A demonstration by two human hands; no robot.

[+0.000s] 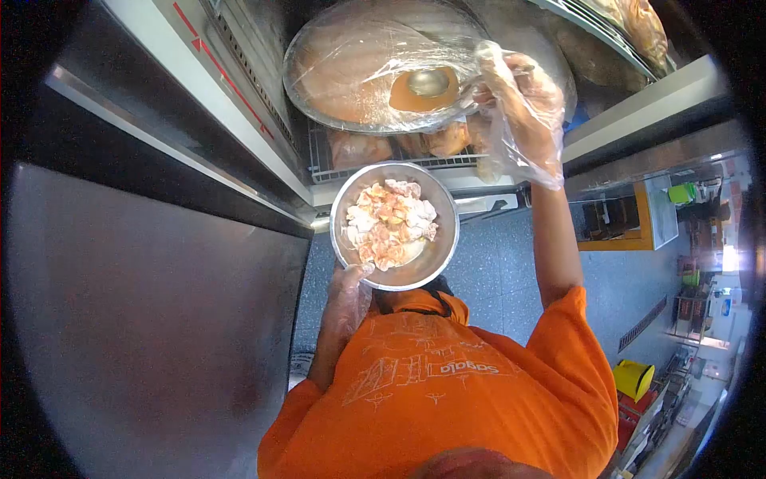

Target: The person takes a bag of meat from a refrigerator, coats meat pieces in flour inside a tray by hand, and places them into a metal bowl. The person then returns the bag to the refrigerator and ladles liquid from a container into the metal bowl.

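Observation:
My left hand (348, 297), in a clear plastic glove, grips the near left rim of a steel mixing bowl (448, 239). Pale, raw-looking meat pieces (391, 223) with a whitish coating lie in the bowl. Beyond it stands a wide metal basin (299, 104) of orange-brown liquid. Plastic wrap (351, 72) covers much of the basin, with a gap exposing a small round metal vessel (428, 82); whether it has a handle is hidden. My right hand (523, 108), loosely gloved in plastic, is closed at the gap's right side, apparently pinching the wrap.
The basin sits inside an open refrigerator, on a wire rack (391, 166) with meat pieces (359, 149) below. A large steel door (152, 319) stands at left. Another rack (598, 32) is at upper right. Behind are a tiled floor (499, 255) and a yellow container (634, 379).

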